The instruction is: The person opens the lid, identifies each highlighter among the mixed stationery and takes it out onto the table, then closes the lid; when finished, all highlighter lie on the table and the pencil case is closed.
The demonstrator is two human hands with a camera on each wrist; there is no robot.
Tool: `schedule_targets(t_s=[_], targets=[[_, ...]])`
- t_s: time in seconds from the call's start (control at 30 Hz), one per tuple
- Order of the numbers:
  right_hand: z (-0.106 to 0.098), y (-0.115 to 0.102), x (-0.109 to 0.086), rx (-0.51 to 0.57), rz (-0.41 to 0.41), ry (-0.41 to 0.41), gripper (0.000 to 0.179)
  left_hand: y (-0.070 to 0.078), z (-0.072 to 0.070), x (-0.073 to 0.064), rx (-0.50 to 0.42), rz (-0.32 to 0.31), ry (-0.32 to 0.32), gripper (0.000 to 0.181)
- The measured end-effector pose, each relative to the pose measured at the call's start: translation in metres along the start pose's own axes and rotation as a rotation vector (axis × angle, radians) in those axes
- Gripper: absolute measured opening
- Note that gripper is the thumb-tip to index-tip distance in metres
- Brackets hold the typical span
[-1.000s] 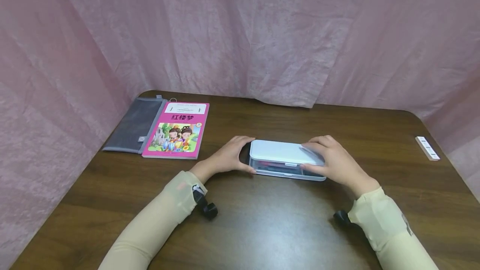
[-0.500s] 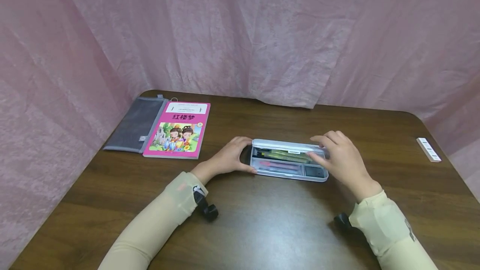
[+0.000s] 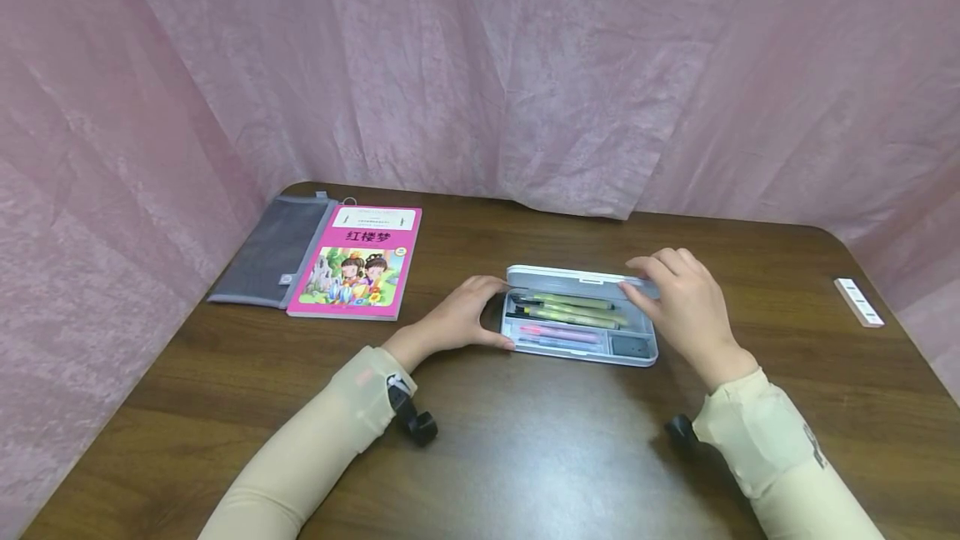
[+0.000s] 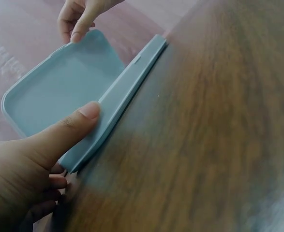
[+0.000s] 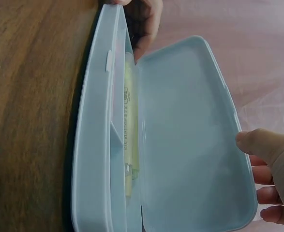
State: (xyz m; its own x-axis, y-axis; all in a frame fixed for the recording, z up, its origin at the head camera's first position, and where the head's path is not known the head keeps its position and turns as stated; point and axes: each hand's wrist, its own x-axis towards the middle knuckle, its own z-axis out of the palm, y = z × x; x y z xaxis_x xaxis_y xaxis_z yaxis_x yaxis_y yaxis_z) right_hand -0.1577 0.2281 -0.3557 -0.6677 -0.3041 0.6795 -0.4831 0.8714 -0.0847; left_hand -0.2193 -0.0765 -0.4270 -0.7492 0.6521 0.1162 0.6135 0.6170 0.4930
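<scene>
A pale blue pencil case (image 5: 91, 154) sits near the middle of the brown wood-grain worktop (image 3: 540, 440), its lid (image 5: 190, 130) tilted back along the far long edge. Inside lie two yellow-green pens (image 3: 577, 317) in the rear compartment, dark ends toward the left, and a pink pen (image 3: 558, 333) in the front one; a single dark block (image 3: 630, 346) fills the small front-right compartment. Printing runs along a yellow-green barrel (too small to read surely).

The left hand (image 3: 465, 315) grips the case's left end, thumb on the front wall, other fingers behind. The right hand (image 3: 690, 298) pinches the lid's free edge between thumb and fingers, hiding its right end from the head view.

To the left, well apart, lies one pink book (image 3: 356, 265), titled 红楼梦 above a cartoon of two figures, beside a grey mesh pouch (image 3: 270, 252) with a small pale label. Near the right edge rests one white bar (image 3: 858, 303), its dark marks unreadable. A pink curtain (image 3: 480, 65) hangs behind.
</scene>
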Motion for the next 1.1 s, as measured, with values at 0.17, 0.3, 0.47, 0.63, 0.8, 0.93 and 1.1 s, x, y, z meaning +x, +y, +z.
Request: schedule_targets(t_s=[0.17, 0.3, 0.47, 0.63, 0.8, 0.93, 1.1], targets=[[0.001, 0.002, 0.003, -0.006, 0.008, 0.011, 0.026, 0.001, -0.001, 0.0, -0.001, 0.008, -0.002, 0.088], [0.002, 0.005, 0.006, 0.006, 0.027, 0.018, 0.03, 0.001, -0.002, 0.0, -0.008, 0.021, -0.001, 0.088], [0.005, 0.01, 0.009, 0.023, 0.059, 0.019, 0.043, 0.001, -0.001, -0.001, -0.018, 0.011, -0.004, 0.088], [0.009, 0.016, 0.011, 0.028, 0.069, -0.002, 0.05, 0.0, 0.0, -0.001, -0.024, -0.035, -0.016, 0.088], [0.01, 0.02, 0.012, 0.047, 0.105, -0.077, 0.048, 0.001, 0.0, -0.002, -0.036, -0.065, -0.021, 0.088], [0.012, 0.024, 0.013, 0.064, 0.142, -0.158, 0.045, 0.002, 0.0, -0.003, -0.027, -0.069, -0.026, 0.089], [0.015, 0.03, 0.016, 0.1, 0.204, -0.275, 0.045, 0.002, 0.0, -0.003, -0.019, -0.077, -0.029, 0.088]])
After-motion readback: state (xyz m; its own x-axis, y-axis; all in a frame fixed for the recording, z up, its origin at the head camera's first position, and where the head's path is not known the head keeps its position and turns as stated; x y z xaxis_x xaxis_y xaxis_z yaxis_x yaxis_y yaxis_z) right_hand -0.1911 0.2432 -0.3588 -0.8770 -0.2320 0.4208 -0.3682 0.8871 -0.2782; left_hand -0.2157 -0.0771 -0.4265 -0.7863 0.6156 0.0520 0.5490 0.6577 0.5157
